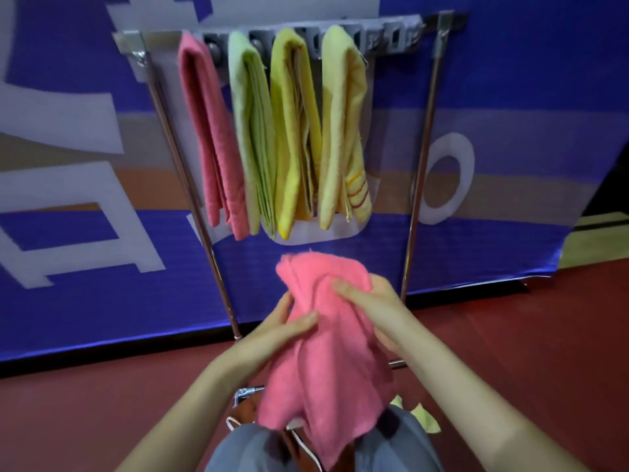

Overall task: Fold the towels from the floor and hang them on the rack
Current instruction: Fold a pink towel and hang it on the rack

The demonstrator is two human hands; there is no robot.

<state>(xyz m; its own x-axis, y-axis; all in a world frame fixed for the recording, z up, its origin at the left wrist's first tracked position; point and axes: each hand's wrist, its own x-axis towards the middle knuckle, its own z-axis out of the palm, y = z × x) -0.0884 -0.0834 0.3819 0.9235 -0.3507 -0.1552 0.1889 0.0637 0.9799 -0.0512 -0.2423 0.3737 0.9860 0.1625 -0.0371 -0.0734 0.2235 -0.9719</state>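
A pink towel [326, 349] hangs bunched and partly folded between both my hands, in front of the metal rack [422, 158]. My left hand [289, 327] pinches its left side, thumb on top. My right hand [371, 301] grips its upper right part. On the rack's top bar hang several folded towels: a pink one [211, 131], a light green one [252, 137], a yellow one [292, 137] and a pale yellow one [343, 131] with striped end. Another yellow-green towel [425, 419] lies on the floor near my right knee, mostly hidden.
A blue banner wall [510, 97] stands right behind the rack. The floor [544, 335] is dark red. The rack's base bar and a chrome fitting [246, 393] sit by my knees. The right part of the top bar [401, 32] carries no towel.
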